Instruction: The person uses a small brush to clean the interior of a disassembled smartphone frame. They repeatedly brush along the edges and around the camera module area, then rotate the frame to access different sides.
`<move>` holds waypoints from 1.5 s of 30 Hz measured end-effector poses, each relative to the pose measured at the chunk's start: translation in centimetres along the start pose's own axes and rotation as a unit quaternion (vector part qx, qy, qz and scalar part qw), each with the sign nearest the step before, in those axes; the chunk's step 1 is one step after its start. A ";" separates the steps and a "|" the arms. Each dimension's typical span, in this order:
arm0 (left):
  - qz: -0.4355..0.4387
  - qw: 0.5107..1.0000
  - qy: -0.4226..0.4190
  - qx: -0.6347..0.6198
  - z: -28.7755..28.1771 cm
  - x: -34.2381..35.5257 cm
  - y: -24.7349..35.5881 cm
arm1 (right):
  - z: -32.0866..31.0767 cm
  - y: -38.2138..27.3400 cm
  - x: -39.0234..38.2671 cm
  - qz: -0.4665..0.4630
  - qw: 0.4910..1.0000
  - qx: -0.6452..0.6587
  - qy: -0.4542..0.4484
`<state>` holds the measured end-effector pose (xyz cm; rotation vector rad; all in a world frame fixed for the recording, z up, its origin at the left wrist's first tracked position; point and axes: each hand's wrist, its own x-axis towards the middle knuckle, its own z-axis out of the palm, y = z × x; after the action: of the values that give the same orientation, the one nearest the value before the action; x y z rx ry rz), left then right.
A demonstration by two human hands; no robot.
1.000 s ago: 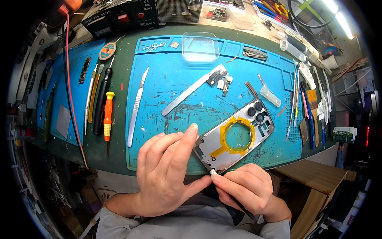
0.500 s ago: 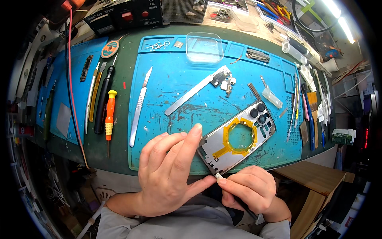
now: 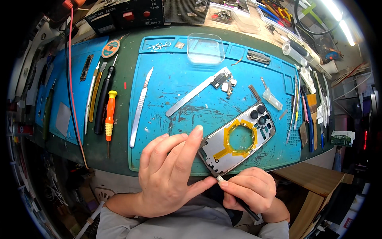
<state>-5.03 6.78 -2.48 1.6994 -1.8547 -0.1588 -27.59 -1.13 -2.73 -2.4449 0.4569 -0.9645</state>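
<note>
A smartphone body (image 3: 217, 144) with its back off lies tilted on the blue work mat (image 3: 167, 127). A yellow ring-shaped coil (image 3: 229, 148) lies on its silver plate, and black camera lenses (image 3: 254, 114) sit at its far end. My right hand (image 3: 252, 191) is closed round a slim black-handled tool (image 3: 247, 208), its pale tip at the phone's near short edge. My left hand (image 3: 169, 175) has its fingers stretched out beside the phone's near-left corner. Its thumb points to the tool's tip; whether it touches the phone I cannot tell.
On the mat lie a scalpel (image 3: 140, 107), a metal strip with small phone parts (image 3: 195, 95) and a clear plastic box (image 3: 205, 49). An orange screwdriver (image 3: 110, 115) lies left of the mat. Tweezers and a brush (image 3: 312, 104) lie at its right.
Very little differs. The tool's tip in my right hand sits slightly lower at the phone's edge, while both hands and the phone keep nearly the same places.
</note>
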 end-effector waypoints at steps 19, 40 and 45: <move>-0.002 1.000 -0.004 0.004 0.0 0.0 0.1 | 0.2 -0.2 0.2 -0.001 1.000 -0.012 0.001; 0.000 1.000 -0.004 -0.004 -0.1 0.0 0.1 | 0.5 0.1 0.1 -0.014 1.000 -0.016 0.007; -0.001 1.000 0.001 0.001 0.0 0.1 0.2 | 0.4 0.2 0.4 -0.013 1.000 -0.023 -0.004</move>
<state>-5.20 6.73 -2.40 1.7032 -1.8519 -0.1559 -27.05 -1.34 -2.88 -2.5003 0.4500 -0.9659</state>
